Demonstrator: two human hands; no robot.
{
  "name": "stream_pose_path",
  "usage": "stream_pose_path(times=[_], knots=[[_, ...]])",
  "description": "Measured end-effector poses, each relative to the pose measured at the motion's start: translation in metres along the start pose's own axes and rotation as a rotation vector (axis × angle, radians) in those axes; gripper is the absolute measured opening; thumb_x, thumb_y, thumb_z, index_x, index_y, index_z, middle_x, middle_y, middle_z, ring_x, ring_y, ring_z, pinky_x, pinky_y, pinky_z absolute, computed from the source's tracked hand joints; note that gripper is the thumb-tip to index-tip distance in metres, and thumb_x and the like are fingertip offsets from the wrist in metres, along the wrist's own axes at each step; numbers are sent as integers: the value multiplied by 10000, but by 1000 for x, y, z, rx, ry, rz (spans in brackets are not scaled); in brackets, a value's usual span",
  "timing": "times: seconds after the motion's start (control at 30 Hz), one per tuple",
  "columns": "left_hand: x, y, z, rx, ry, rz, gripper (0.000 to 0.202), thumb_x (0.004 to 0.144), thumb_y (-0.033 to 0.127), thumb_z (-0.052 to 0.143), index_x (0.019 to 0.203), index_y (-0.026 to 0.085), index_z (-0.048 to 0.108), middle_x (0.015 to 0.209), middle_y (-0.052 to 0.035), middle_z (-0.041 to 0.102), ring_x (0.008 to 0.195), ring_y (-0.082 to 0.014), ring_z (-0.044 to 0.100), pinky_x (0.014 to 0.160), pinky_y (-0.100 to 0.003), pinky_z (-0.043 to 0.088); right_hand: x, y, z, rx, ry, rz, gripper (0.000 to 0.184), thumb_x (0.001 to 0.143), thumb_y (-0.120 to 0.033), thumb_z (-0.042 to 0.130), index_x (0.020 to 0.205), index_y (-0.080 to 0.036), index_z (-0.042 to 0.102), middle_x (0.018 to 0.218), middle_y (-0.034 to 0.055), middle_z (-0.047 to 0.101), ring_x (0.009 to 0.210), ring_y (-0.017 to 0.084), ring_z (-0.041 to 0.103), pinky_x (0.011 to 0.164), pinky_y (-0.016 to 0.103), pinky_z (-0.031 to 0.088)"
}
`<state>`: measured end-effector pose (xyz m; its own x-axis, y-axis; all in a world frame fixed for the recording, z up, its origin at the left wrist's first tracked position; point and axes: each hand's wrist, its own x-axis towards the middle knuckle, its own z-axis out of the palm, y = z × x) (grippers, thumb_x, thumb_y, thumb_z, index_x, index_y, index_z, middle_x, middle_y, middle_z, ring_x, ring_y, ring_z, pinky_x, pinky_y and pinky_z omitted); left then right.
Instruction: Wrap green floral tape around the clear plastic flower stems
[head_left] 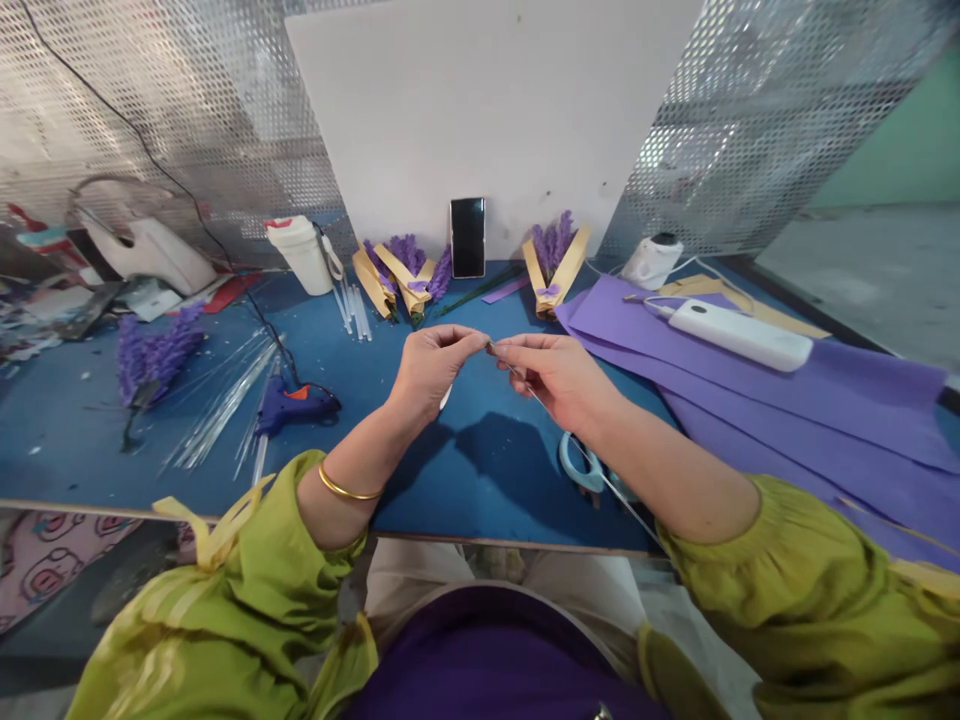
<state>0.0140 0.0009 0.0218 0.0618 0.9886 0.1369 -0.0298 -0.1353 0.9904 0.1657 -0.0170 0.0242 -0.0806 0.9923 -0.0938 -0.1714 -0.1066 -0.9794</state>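
Note:
Both my hands meet above the middle of the blue table (90, 440). My left hand (431, 365) is closed, its fingertips pinched at the tip of a thin wire stem (577, 455). My right hand (559, 375) is closed on the same wire, which runs back under my right forearm toward the table's front edge. Something small and white shows under my left palm; I cannot make it out. Light blue scissors (581, 470) lie on the table just below my right wrist.
A blue glue gun (296, 408) and clear glue sticks (225, 405) lie at left, with a purple flower bunch (154, 355). Finished purple flowers in tan wraps (401, 275) lean at the back beside a phone (467, 237). Purple foam sheets (810, 400) cover the right, under a white device (739, 335).

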Motion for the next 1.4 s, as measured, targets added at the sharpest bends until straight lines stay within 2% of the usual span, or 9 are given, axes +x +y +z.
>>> stream_pose_path(times=[0.13, 0.27, 0.5, 0.6, 0.73, 0.83, 0.97, 1.2, 1.4], knots=[[0, -2, 1, 11, 19, -3, 195, 658, 335, 713, 682, 142, 714, 449, 51, 453, 480, -67, 362, 519, -234, 297, 0, 3, 1, -38, 30, -82, 261, 588, -319, 790, 746, -135, 693, 630, -3, 616, 429, 60, 476, 399, 219, 305], [-1, -2, 0, 23, 16, -28, 217, 657, 352, 720, 684, 138, 704, 438, 63, 418, 459, -57, 324, 491, -231, 265, -3, 8, 4, -226, 96, -247, 177, 684, -301, 703, 783, -154, 701, 610, -5, 614, 434, 80, 489, 432, 234, 348], [-2, -3, 4, -10, 20, -54, 227, 629, 344, 737, 616, 139, 639, 449, 61, 417, 466, -56, 329, 484, -228, 256, -9, 7, 6, -906, 241, -647, 118, 804, -216, 572, 752, -190, 674, 705, 24, 641, 627, 135, 560, 593, 268, 391], [-2, -7, 5, -28, 15, -56, 214, 637, 337, 727, 620, 140, 647, 457, 54, 428, 466, -58, 324, 476, -235, 243, -10, 6, 7, -1160, 267, -751, 154, 830, -170, 528, 746, -179, 656, 741, 30, 635, 668, 138, 556, 595, 268, 344], [-2, -9, 5, -61, -16, -53, 194, 661, 329, 700, 652, 138, 672, 448, 60, 386, 446, -56, 288, 447, -244, 197, -14, 10, 9, -1487, 312, -841, 221, 890, -169, 438, 808, -156, 642, 797, 55, 623, 589, 130, 502, 514, 296, 228], [-3, -7, 5, -60, -2, -68, 170, 629, 297, 712, 662, 133, 681, 450, 62, 387, 450, -53, 281, 443, -241, 192, -18, 12, 14, -1671, 286, -885, 269, 895, -114, 378, 850, -149, 641, 800, 66, 616, 534, 129, 459, 493, 319, 171], [-1, -7, 6, -117, 17, -132, 146, 590, 253, 718, 635, 129, 657, 438, 68, 376, 443, -44, 269, 434, -231, 173, -21, 11, 20, -1786, 205, -877, 342, 890, -53, 316, 898, -132, 648, 767, 81, 607, 551, 140, 479, 500, 322, 193], [0, -5, 3, -232, -18, -169, 179, 580, 261, 742, 614, 123, 633, 425, 68, 378, 424, -41, 295, 413, -212, 176, -21, 9, 21, -1833, 211, -860, 357, 917, -77, 293, 999, -111, 639, 812, 93, 612, 550, 135, 493, 486, 319, 215], [2, -6, 2, -229, -20, -172, 190, 570, 258, 751, 625, 110, 644, 418, 66, 397, 414, -40, 309, 404, -205, 183, -22, 10, 21, -1842, 201, -832, 371, 922, -80, 289, 1041, -107, 639, 817, 92, 615, 567, 142, 518, 478, 315, 220]])
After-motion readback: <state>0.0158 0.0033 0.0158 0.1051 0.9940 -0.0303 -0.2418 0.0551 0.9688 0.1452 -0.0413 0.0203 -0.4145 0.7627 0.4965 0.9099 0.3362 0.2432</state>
